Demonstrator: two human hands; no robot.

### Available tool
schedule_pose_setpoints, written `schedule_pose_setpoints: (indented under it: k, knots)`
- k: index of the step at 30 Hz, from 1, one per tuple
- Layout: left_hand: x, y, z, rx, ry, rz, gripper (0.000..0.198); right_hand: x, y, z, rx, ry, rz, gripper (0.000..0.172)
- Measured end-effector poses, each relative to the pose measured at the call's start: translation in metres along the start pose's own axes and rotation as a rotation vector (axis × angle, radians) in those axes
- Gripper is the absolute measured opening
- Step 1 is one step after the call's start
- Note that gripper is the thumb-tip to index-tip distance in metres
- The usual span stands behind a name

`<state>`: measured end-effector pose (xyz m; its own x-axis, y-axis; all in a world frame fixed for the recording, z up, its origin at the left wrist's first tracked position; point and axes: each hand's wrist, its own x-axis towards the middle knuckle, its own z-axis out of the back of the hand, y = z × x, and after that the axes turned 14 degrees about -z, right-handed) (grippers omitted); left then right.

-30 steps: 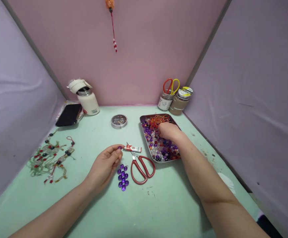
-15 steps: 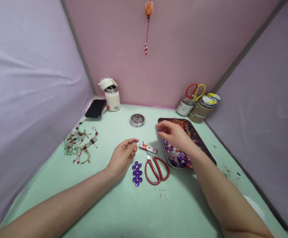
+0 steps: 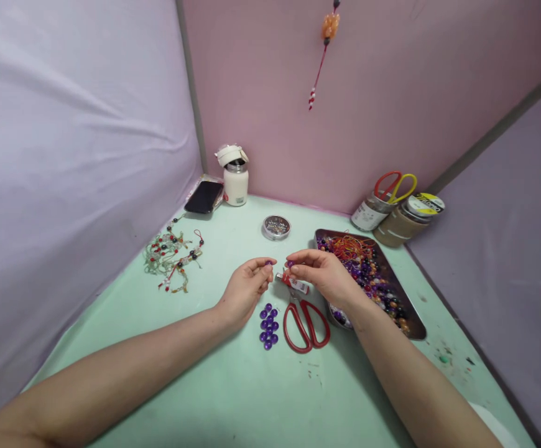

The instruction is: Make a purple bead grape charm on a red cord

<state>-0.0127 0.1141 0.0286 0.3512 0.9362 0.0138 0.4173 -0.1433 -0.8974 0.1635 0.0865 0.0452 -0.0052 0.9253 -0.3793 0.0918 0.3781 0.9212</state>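
Note:
Between thumb and fingertips, my left hand [image 3: 247, 287] pinches a round purple bead [image 3: 268, 263]. Opposite it, my right hand [image 3: 323, 275] pinches another purple bead [image 3: 290, 264]; a small gap parts the two hands. A cluster of purple beads [image 3: 269, 326] lies on the table just below my left hand. Red-handled scissors [image 3: 306, 326] rest to the right of the cluster, with a red and white lighter [image 3: 298, 285] across their blades. My right forearm partly covers a dark metal tray [image 3: 413, 322] of mixed beads and orange cord.
Strung beads and cords [image 3: 172, 252] lie at the left. Farther back are a phone [image 3: 204, 197], an opened white bottle [image 3: 236, 186] and a round clear case [image 3: 277, 226]. Two jars stand back right: one with scissors [image 3: 368, 213], one brown [image 3: 398, 227]. A beaded pendant [image 3: 330, 27] hangs on the pink wall.
My right hand has moved left from above the tray to near my left hand, carrying a purple bead. The camera view has shifted, moving the surroundings rightward in the picture.

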Motion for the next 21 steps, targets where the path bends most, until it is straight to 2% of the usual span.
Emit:
schedule_pose_setpoints:
  k: [4,21]
  knots:
    - [0.0009,0.002,0.0009,0.001,0.0,-0.001,0.032,0.0014,-0.0018,0.0006,0.004,-0.014,0.009,0.028]
    - [0.0006,0.0019,0.0008,-0.003,0.0,0.002,0.033,0.0006,-0.0023,-0.0011,-0.274,-0.139,0.166,0.023]
